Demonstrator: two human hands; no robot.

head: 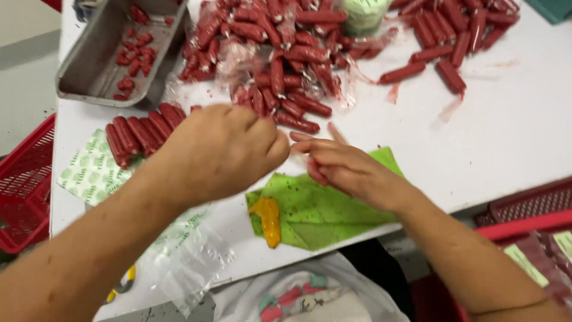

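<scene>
My left hand [220, 149] is curled into a loose fist above the white table [506, 137], its fingertips pinched at one end of a small red sausage [300, 136]. My right hand [345, 170] meets it from the right, its fingers closed along the same sausage over a green cloth [322, 214]. Most of the sausage is hidden by the fingers. Just beyond the hands lies a big heap of red sausages [286, 53] in torn clear wrap. A neat row of sausages [140, 132] lies on a printed green-and-white bag [89, 173] to the left of my left hand.
A metal tray [89, 65] holding sausage bits stands at the back left. Loose sausages [453, 42] lie at the back right beside a pale green roll [363, 15]. A yellow-orange piece [269, 220] rests on the cloth. Clear bags [185, 253] hang over the front edge. Red baskets [24, 185] [530, 206] flank the table.
</scene>
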